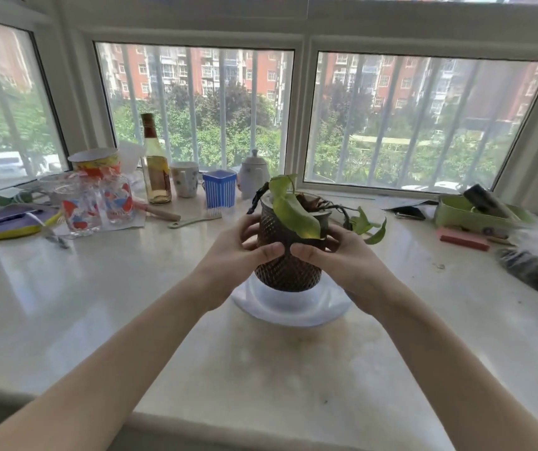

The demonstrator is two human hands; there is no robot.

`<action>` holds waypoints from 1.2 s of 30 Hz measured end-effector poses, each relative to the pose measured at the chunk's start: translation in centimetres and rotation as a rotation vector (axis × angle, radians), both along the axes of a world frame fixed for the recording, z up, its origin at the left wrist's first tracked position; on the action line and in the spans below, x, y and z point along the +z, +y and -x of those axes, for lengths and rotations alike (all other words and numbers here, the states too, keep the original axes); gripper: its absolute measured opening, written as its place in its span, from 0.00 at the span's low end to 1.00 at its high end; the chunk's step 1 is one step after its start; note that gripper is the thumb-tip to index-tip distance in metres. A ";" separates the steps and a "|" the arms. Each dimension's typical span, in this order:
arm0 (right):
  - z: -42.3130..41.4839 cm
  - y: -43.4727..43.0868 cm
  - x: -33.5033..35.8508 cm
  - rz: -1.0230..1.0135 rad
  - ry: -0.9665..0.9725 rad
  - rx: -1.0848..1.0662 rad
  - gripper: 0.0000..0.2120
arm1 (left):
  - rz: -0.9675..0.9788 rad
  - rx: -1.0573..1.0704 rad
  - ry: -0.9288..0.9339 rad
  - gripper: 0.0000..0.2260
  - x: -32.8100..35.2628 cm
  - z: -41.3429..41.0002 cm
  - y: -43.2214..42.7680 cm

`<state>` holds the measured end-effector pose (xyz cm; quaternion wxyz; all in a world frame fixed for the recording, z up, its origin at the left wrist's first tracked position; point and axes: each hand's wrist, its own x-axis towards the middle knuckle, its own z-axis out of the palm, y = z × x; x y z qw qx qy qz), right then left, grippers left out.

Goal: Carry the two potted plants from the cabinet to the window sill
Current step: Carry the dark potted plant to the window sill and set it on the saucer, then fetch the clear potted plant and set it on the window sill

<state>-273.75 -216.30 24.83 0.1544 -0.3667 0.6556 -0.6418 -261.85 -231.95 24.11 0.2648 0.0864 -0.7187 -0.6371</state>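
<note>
Pale marble window sill [261, 369] fills the lower frame, backed by barred windows [196, 109] that look onto trees and red-brick blocks. At frame centre I see the potted plant [289, 268], a dark textured pot with drooping green leaves, standing in a white saucer [290, 312] on the sill. The left hand [245, 252] and right hand [336, 262] both grip it, fingers curled round its sides, thumbs almost meeting on the near face. Clutter lines the left of the frame: a bottle [156, 164], a mug [184, 179], a blue ribbed holder [219, 188] and a white teapot [253, 174]. A green case [456, 213] lies at the right.
</note>
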 end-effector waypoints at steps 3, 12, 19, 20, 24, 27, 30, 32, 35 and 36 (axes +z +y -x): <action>0.0 -0.1 -1.4 -0.050 0.025 -0.007 0.18 | 0.027 0.013 -0.027 0.25 -1.3 -0.1 -0.1; -0.1 1.1 -3.2 -0.123 0.031 0.005 0.13 | 0.037 0.043 -0.122 0.26 -2.8 0.0 0.3; -0.3 1.9 -3.1 -0.148 0.005 0.011 0.19 | 0.061 0.032 -0.151 0.25 -2.8 -0.2 0.6; -0.4 2.0 -3.1 -0.155 0.002 0.007 0.18 | 0.055 0.028 -0.158 0.25 -2.8 -0.2 0.7; -1.1 2.2 -2.8 -0.187 -0.015 -0.036 0.17 | 0.086 -0.041 -0.218 0.27 -2.2 -0.4 0.7; -2.4 2.3 -2.2 -0.286 -0.021 -0.075 0.16 | 0.168 -0.033 -0.318 0.30 -1.1 -1.3 0.3; -3.4 3.2 -0.6 -0.390 -0.009 -0.098 0.07 | 0.182 0.071 -0.319 0.30 0.8 -2.4 -0.1; -3.4 3.9 1.2 -0.460 -0.004 -0.107 0.03 | 0.181 0.119 -0.259 0.23 2.7 -2.9 -0.1; -3.9 4.5 5.0 -0.607 0.026 -0.086 0.09 | 0.199 0.137 -0.216 0.21 6.2 -3.4 0.4; -4.3 4.7 6.5 -0.641 0.046 -0.086 0.13 | 0.210 0.139 -0.205 0.21 7.4 -3.6 0.7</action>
